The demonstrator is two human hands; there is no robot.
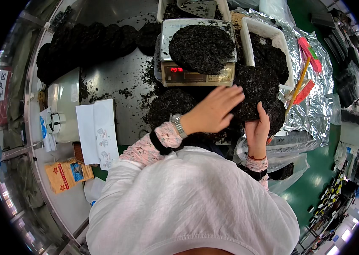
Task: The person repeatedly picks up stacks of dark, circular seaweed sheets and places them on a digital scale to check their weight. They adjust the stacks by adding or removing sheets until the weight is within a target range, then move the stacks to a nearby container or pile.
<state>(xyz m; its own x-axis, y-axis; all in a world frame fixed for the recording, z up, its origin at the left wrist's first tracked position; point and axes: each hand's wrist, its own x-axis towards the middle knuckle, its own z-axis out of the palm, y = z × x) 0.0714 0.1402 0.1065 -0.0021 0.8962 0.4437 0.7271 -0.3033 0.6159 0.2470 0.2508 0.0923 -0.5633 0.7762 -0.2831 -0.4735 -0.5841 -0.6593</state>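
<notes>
A round dark cake of what looks like dried seaweed (257,84) is tilted in my right hand (258,129), thumb on its near face and fingers hidden behind it. My left hand (213,110), with a metal-band watch at the wrist, is stretched out palm down, its fingertips at the cake's left edge; I cannot tell whether they touch it. Ahead, another such cake (202,47) lies on the plate of a digital scale (166,51) with a lit red display, overhanging its front edge. More cakes (171,106) lie below the scale, partly behind my left forearm.
A long row of cakes (87,44) runs along the metal table (125,118) at left. To the right stands a white bin (289,63) of seaweed beside brushes (310,54) on foil sheeting (323,111). Another bin (161,11) sits behind the scale. Papers (98,134) lie at left.
</notes>
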